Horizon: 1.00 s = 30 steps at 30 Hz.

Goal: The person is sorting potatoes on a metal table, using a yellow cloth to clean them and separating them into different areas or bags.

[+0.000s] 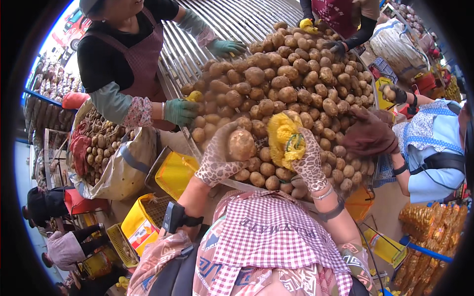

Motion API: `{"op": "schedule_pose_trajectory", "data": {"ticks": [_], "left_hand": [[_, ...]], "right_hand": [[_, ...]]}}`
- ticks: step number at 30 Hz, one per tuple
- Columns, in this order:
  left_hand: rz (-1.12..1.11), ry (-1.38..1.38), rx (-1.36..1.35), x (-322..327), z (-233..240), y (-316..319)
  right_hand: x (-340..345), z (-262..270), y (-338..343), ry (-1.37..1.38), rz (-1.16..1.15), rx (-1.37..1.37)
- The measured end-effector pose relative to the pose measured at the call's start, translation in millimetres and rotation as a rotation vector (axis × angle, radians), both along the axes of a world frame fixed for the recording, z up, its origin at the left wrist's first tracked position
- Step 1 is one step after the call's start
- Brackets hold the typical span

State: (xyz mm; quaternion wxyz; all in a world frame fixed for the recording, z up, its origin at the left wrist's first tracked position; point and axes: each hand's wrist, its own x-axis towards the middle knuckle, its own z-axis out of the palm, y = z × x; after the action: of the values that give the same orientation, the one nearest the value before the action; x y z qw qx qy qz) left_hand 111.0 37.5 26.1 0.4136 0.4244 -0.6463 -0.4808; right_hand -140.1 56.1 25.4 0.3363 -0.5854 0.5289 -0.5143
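My left hand (221, 157), in a leopard-print glove, grips a large brown potato (242, 145) above the near edge of the potato heap (287, 94). To its right, my right hand (309, 159), in a matching glove, holds a bunched yellow mesh cloth (283, 138) with a green string on it. Both hands are over the heap, a little apart from each other. The potatoes lie piled on a metal roller table (181, 50), whose bars show at the far left side.
Co-workers stand around the heap; their gloved hands (180, 112) touch it at left, far side and right. A large sack of small potatoes (122, 174) stands at left. Yellow bags (176, 174) and a yellow crate (122, 244) sit below the table's near edge.
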Motion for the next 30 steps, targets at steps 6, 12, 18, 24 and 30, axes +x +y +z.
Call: {"op": "schedule_pose_trajectory", "data": {"ticks": [6, 12, 18, 24, 30], "left_hand": [[-0.031, -0.436, -0.338, 8.7, 13.5, -3.7], [-0.035, -0.535, -0.490, 5.2, 8.2, -7.9], [-0.052, -0.268, -0.099, 5.4, 11.0, -4.8], [0.003, -0.034, 0.103, 2.4, -5.3, -4.6], [0.050, -0.439, -0.260, 7.9, 4.2, -8.8]], "right_hand": [[15.1, 57.4, -13.8, 0.609, 0.264, -0.051], [21.8, 59.6, -9.2, 0.493, 0.197, -0.473], [-20.8, 19.8, -23.7, 0.290, -0.091, 0.182], [34.3, 69.8, -6.3, 0.735, 0.421, -0.481], [-17.7, 24.9, -31.8, 0.095, 0.068, 0.078]]}}
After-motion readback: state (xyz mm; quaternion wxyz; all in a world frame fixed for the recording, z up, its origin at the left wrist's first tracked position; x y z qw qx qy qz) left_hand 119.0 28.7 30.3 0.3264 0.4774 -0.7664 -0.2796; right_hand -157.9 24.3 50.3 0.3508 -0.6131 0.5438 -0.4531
